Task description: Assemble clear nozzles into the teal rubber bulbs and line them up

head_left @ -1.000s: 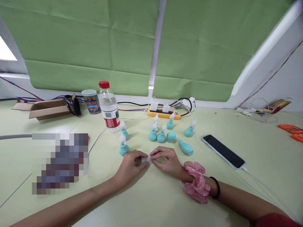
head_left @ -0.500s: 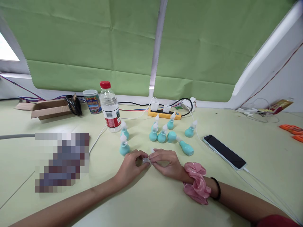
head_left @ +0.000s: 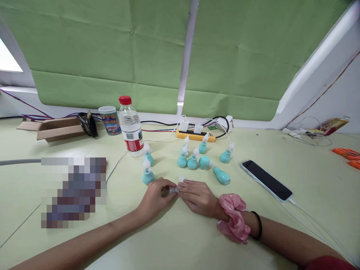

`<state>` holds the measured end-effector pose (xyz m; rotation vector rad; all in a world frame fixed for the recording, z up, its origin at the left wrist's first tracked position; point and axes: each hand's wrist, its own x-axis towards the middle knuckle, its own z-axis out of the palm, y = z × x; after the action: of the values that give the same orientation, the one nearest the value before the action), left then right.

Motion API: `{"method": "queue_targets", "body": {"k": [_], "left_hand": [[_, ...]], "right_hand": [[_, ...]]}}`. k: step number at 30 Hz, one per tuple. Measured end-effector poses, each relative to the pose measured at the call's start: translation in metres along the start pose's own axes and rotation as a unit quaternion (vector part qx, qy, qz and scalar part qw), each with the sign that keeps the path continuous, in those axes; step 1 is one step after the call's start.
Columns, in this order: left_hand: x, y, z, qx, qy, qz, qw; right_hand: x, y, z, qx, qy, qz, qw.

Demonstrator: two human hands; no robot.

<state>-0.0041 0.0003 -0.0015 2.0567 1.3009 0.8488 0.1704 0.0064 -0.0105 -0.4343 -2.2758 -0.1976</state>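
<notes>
My left hand is closed, with thumb and fingertips pinching a small translucent plastic piece. My right hand meets it from the other side, fingers pressed together on the same piece; its fingertips partly hide it. A frosted white tip shows just beyond the right fingertips; whether it joins the pinched piece I cannot tell. Ahead stand several turquoise nasal aspirators with clear nozzles, among them one close to the left hand and another in the middle group. One aspirator lies on its side.
A red-capped water bottle, a can and an open cardboard box are at back left. A yellow power strip lies behind the aspirators. The phone with its cable is at right. A blurred-out patch covers something at left.
My right hand's fingers have flattened and drawn together over the piece, closing the gap between thumb and fingers. My left hand keeps its pinch almost unmoved.
</notes>
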Motion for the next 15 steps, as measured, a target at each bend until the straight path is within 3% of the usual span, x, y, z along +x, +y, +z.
{"method": "queue_targets", "body": {"k": [5,15], "left_hand": [[0.0002,0.0004,0.0000,0.000,0.003,0.004,1.000],[-0.0002,-0.0007,-0.0003,0.006,-0.001,0.005,1.000]], "right_hand": [[-0.0010,-0.0016,0.0019,-0.037,-0.003,-0.018,0.999],[0.0033,-0.0001,0.0016,0.083,0.004,0.092,0.992]]}}
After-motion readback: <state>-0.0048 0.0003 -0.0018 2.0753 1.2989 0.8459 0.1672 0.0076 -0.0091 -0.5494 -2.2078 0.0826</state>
